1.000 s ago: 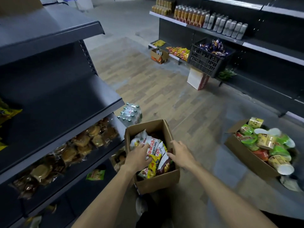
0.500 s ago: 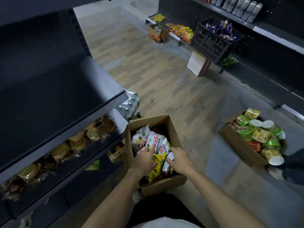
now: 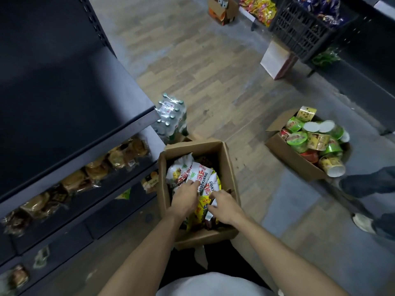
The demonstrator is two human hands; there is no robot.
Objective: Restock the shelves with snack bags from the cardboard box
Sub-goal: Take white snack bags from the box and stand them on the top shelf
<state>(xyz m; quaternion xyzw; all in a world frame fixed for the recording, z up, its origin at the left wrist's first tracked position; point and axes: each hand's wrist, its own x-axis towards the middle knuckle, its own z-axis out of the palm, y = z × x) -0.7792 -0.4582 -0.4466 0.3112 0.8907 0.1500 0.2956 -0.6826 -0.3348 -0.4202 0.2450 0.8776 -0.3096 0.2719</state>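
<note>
**Both hands in box, on snack bags**

L hand (image 3: 185, 198) reaches down into the box (image 3: 227, 161), back of hand up, fingers curled onto a white bag (image 3: 197, 175) at its lower edge; looks like a grip on it, fingertips partly hidden. R hand (image 3: 224, 207) also inside box, just right of L, thumb and fingers curled round the edge of a bag near the yellow bag (image 3: 201, 208); which bag it pinches can't tell. Both forearms come in from bottom of frame, angled inward toward box.

Box: open cardboard, on floor right in front of person, next to the shelf (image 3: 85, 116) base. Holds white bags w/ red print at the top, yellow bags under the hands, darker packs at the bottom edge. All bags are in the box.

Shelf on L: top level dark, bare surface in view; lower level has wrapped buns (image 3: 94, 171) in a row. Water pack (image 3: 171, 118), shrink-wrapped, on floor behind box by shelf corner.

2nd box (image 3: 295, 159) to the R, well apart: piled w/ cup noodles (image 3: 316, 139), green/yellow/red lids, one cup tipped at the edge. Crate (image 3: 303, 33) top R w/ dark wrapped snacks. Another person's legs (image 3: 367, 184) at R edge.
</note>
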